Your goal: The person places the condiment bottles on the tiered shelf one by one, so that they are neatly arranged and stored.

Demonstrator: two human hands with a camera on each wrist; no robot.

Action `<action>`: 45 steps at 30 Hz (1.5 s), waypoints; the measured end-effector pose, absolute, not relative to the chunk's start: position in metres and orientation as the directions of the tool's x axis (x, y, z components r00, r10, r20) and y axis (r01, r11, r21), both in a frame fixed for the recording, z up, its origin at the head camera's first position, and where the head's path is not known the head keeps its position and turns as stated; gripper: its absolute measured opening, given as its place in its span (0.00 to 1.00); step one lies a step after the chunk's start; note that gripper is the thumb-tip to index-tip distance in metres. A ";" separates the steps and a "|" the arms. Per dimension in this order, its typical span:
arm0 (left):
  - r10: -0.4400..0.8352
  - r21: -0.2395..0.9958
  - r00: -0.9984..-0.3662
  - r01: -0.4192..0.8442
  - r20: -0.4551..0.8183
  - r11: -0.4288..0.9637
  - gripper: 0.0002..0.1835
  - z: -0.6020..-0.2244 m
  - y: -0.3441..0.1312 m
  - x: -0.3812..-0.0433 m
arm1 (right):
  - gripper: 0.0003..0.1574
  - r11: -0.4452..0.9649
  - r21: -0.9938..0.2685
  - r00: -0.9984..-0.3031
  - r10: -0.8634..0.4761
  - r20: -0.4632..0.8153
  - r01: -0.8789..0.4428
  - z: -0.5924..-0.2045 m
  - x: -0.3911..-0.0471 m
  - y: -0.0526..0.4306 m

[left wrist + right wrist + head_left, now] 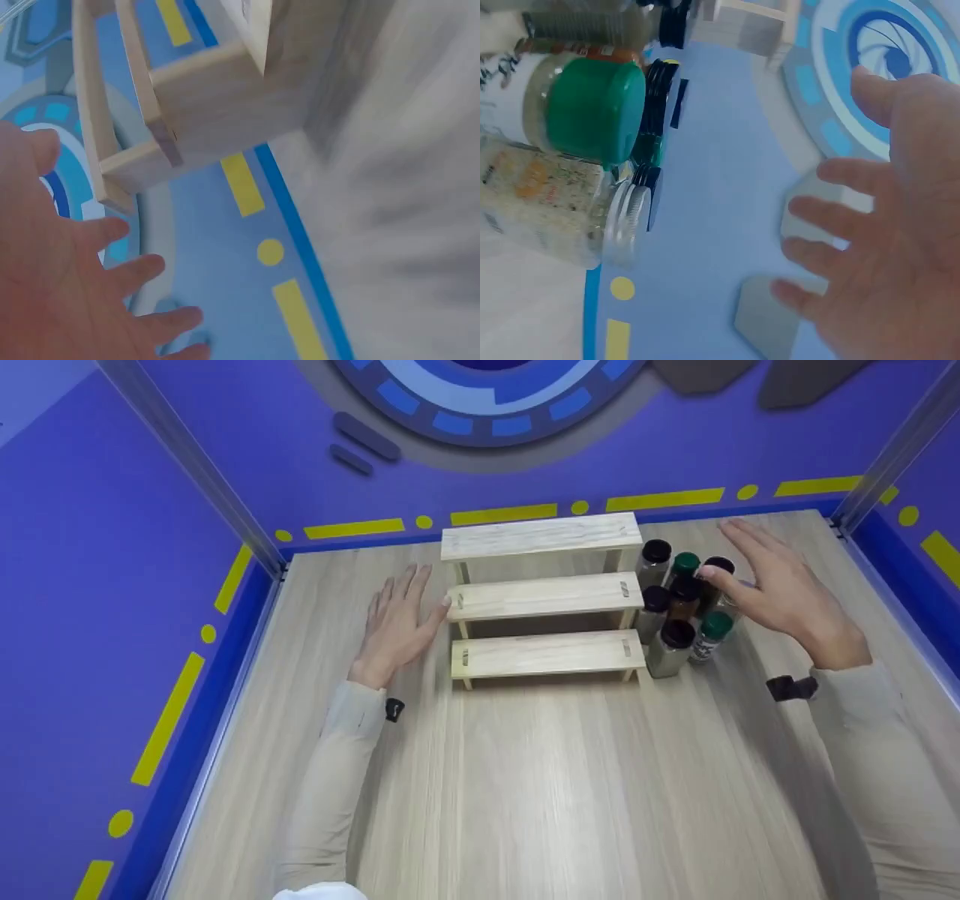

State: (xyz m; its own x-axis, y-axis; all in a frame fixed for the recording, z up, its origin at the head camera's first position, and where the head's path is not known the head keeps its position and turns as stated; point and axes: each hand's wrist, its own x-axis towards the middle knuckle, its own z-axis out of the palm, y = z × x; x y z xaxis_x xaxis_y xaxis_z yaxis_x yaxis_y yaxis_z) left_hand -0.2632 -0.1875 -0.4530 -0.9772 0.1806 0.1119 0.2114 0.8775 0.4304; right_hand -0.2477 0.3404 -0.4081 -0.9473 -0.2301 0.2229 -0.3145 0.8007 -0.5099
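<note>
A three-step wooden rack (547, 595) stands on the table, its bare shelves rising toward the back wall. My left hand (397, 622) is beside the rack's left side, fingers extended and thumb tip right at the middle shelf's end. In the left wrist view the left hand (75, 262) has spread fingers and an empty palm. Several spice jars (671, 649) with black or green lids cluster against the rack's right side. Over their right edge is my right hand (787, 585), fingers straight. The right wrist view shows a green-lidded jar (596, 109) and a silver-lidded jar (547, 202) near the empty right hand (900, 217).
Blue panels with yellow markings (367, 529) wall in the wooden table (525, 780) at the back and both sides. Metal posts (195, 465) stand at the back corners. A white object (319, 892) shows at the bottom edge.
</note>
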 end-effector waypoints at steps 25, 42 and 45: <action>0.193 0.906 -0.966 -0.076 -0.170 0.416 0.38 -0.514 -0.190 -0.236 | 0.34 0.618 -0.743 -0.952 -0.031 0.306 -0.259 -0.482 -0.204 0.359; 0.250 0.937 -0.930 -0.193 -0.268 0.290 0.33 -0.516 -0.188 -0.241 | 0.34 0.615 -0.755 -0.973 -0.103 0.207 -0.226 -0.516 -0.220 0.363; 0.258 0.942 -0.925 -0.211 -0.279 0.260 0.35 -0.518 -0.186 -0.243 | 0.32 0.629 -0.755 -0.982 -0.083 0.170 -0.184 -0.517 -0.218 0.365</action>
State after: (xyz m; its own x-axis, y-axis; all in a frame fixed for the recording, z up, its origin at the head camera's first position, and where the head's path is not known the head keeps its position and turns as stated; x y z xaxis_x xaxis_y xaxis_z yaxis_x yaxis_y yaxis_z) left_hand -0.2434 -0.1862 -0.5176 -0.9251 0.2578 -0.2787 -0.2114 0.2599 0.9422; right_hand -0.2178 0.3653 -0.5169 -0.9820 -0.0833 0.1696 -0.1837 0.6292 -0.7552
